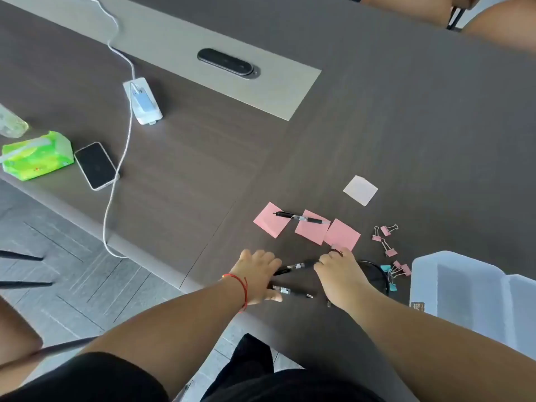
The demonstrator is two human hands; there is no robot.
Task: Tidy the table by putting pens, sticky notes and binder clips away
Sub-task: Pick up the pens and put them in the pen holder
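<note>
Two black pens lie near the table's front edge. My left hand (256, 275) is palm down over them, fingers on the end of the upper pen (295, 266) and thumb on the lower pen (293, 291). My right hand (342, 272) is curled at the upper pen's other end, by the corner of a pink sticky note (342, 235); what its fingers hold is hidden. A third pen (301, 218) lies across two more pink notes (271, 220). A white note (360, 190) sits further back. Pink binder clips (385, 236) and teal ones (387, 269) lie to the right.
A black mesh pen cup (375, 275) stands behind my right wrist. A translucent plastic box (470, 285) is at the right. A phone (95, 165), green tissue pack (36, 156), and charger (142, 101) with its white cable are at the left. The table edge runs just below my hands.
</note>
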